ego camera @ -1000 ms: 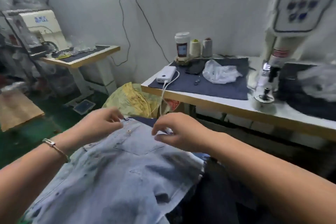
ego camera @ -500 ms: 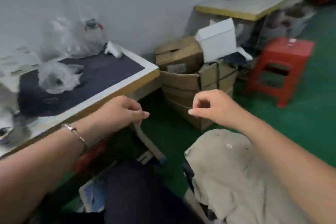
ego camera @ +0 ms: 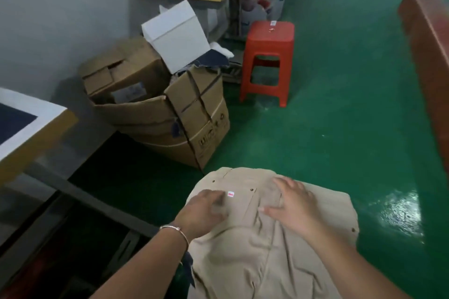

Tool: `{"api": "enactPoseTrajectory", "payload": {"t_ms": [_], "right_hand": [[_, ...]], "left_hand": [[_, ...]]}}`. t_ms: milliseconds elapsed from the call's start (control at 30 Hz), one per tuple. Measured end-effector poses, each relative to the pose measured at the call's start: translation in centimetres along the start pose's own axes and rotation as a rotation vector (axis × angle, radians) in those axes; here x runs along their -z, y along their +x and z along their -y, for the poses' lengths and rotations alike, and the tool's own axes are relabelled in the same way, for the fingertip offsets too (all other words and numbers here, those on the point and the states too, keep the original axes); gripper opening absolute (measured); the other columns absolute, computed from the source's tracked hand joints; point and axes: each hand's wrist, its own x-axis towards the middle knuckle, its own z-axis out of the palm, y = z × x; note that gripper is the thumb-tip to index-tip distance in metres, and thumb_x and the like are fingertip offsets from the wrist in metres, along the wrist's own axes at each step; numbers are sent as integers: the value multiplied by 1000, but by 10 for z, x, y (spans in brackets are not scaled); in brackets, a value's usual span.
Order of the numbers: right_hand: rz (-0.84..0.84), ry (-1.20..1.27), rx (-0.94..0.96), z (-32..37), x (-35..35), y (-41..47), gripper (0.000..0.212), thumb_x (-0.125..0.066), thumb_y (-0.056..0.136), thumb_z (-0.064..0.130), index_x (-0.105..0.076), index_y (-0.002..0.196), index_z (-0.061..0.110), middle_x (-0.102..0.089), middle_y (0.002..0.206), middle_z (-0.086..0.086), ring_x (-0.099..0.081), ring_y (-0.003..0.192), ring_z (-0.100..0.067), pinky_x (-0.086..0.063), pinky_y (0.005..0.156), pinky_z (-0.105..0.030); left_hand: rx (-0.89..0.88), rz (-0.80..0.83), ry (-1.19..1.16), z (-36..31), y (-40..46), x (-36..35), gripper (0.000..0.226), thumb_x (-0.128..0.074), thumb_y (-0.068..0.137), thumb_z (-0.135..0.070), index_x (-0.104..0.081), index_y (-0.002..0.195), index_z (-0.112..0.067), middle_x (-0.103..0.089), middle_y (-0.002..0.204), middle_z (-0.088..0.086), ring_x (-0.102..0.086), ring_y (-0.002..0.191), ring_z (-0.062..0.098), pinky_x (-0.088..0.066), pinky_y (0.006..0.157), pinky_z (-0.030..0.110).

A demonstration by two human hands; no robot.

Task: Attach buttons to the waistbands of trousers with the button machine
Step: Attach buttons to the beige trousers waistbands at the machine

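One table (ego camera: 36,128) corner sticks in at the left edge, white with a yellow rim. Next come two brown cardboard boxes (ego camera: 170,109) on the green floor (ego camera: 340,104) — and one white box (ego camera: 175,34) on top. One red stool (ego camera: 267,60) stands to their right. Down low lies one pile of tan trousers (ego camera: 255,250). Two hands press on it — the left hand (ego camera: 204,209), with one bracelet (ego camera: 175,229), lies flat with loose fingers, and the right hand (ego camera: 291,204) is spread flat, grabbing nothing.

green glossy floor (ego camera: 340,104), red stool (ego camera: 267,60), cardboard boxes (ego camera: 184,114), pale wall (ego camera: 60,7)
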Motion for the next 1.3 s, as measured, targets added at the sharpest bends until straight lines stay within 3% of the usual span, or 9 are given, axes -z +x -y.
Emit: {"api": "enactPoseTrajectory", "payload": {"t_ms": [333,500,667,767,900,967,1067,1200,1300], "right_hand": [[115,-27,-213,0,2,42,120,-33,56,98,-24,150,24,-34,152,-3,-28,139,-28,-26,108,-47],[-2,56,-166,2,6,44,89,-61,63,81,-54,127,20,-56,124,-2,-50,120,-24,-41,94,-38],[-154,139,53,8,16,30,30,-73,82,29,-66,106,12,-57,105,-1,-55,100,-23,-44,77,-30],[-96,230,167,22,32,17,12,-66,87,19,-56,84,15,-60,79,-3,-57,77,-27,-43,67,-36],[87,592,393,56,67,-3,23,-61,88,2,-52,82,22,-56,70,0,-50,63,-11,-40,61,-29],[242,870,423,78,84,-10,22,-59,89,-6,-60,88,16,-61,75,9,-55,72,-3,-43,65,-17],[473,1189,418,108,111,-15,25,-67,82,1,-71,101,16,-72,96,-2,-67,88,-13,-53,74,-23],[746,1232,560,159,151,-22,36,-72,77,12,-70,112,17,-71,105,-11,-69,94,-22,-57,77,-31],[894,1215,677,206,172,-31,38,-68,79,8,-68,117,15,-71,107,-11,-69,96,-22,-57,80,-31]], "left_hand": [[311,-128,-82,21,25,2,99,-74,76,-53,-17,153,-26,-37,149,3,-31,139,30,-35,110,44],[323,-257,-267,25,28,4,90,-81,75,-42,-34,148,-19,-52,132,6,-53,119,25,-49,98,38],[260,-228,-366,25,24,2,12,-75,82,-24,-72,87,-13,-70,93,-1,-64,94,18,-52,84,31],[218,-264,-319,24,19,3,12,-75,82,-24,-67,74,-20,-66,94,1,-61,93,19,-52,83,30],[203,-275,-370,22,5,25,50,-82,74,-38,-52,114,-31,-39,119,-4,-41,117,19,-40,101,30],[161,-175,-483,21,-8,46,84,-86,71,-30,-38,139,-32,-35,130,-6,-39,125,20,-38,102,30],[73,72,-768,19,-37,78,119,-84,66,-10,-8,154,-37,-35,150,1,-41,131,22,-35,107,31],[-74,162,-871,21,-90,114,118,-74,63,3,-9,153,-40,-43,148,13,-44,135,29,-34,115,48],[-216,254,-969,29,-139,141,92,-66,74,9,-27,151,-20,-51,144,14,-47,134,31,-32,116,50]]}}
